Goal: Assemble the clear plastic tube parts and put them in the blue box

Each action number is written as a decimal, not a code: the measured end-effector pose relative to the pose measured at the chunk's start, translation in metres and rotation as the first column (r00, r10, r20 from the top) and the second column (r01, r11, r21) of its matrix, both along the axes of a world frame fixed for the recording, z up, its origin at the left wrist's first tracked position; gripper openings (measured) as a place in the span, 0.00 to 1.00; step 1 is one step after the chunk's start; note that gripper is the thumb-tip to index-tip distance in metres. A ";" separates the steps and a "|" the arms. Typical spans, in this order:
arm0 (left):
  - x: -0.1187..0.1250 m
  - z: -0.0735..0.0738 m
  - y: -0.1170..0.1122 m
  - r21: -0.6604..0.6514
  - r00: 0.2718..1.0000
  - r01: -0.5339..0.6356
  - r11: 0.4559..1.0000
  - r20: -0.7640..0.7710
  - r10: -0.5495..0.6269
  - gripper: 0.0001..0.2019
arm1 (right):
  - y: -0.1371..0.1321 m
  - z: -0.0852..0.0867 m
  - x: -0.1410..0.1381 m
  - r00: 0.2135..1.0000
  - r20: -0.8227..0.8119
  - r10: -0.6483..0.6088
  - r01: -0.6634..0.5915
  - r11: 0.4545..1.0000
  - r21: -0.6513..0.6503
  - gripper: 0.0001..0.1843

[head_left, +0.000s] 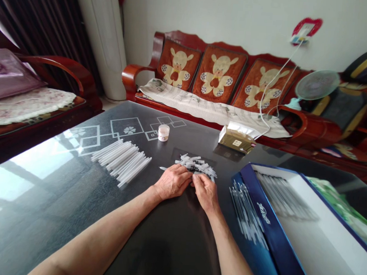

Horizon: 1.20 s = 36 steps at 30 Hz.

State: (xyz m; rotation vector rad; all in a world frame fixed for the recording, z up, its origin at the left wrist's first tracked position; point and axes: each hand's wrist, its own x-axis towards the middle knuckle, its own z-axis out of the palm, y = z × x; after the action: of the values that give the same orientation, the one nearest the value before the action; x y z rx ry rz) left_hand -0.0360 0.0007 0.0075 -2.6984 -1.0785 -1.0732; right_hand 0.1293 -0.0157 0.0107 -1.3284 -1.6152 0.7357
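Observation:
My left hand [171,182] and my right hand [205,191] rest side by side on the dark glass table [72,196], fingers curled and meeting at the near edge of a small heap of short white and black pen parts [197,164]. What the fingertips pinch is too small to name. A fan of long white tubes [121,160] lies to the left of my left hand. More thin tubes [247,215] lie to the right of my right hand, beside a blue-rimmed white box [308,234].
A small round white pot [163,132] and a tissue pack [236,139] stand farther back on the table. Behind it runs a red wooden sofa [219,77] with bear cushions; an armchair [32,97] stands at the left. A green item [348,207] lies beyond the box.

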 end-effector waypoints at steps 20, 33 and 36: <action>-0.004 0.009 0.016 -0.568 0.227 0.633 0.527 0.786 0.575 0.18 | -0.006 0.006 -0.004 0.968 0.086 0.237 -0.246 0.962 0.118 0.11; -0.006 0.006 0.016 -0.574 0.376 0.462 0.676 0.817 0.437 0.22 | -0.013 0.000 -0.011 0.837 0.512 0.194 -0.313 0.937 0.156 0.08; -0.006 0.005 0.016 -0.581 0.372 0.467 0.667 0.813 0.448 0.23 | -0.013 -0.001 -0.011 0.843 0.503 0.192 -0.312 0.935 0.167 0.08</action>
State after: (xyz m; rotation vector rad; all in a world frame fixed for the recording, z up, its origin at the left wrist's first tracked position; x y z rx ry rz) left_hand -0.0418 0.0167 0.0122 -2.2538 -2.0207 -3.0193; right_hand 0.1188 -0.0288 0.0102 -1.1834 -2.2371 0.3461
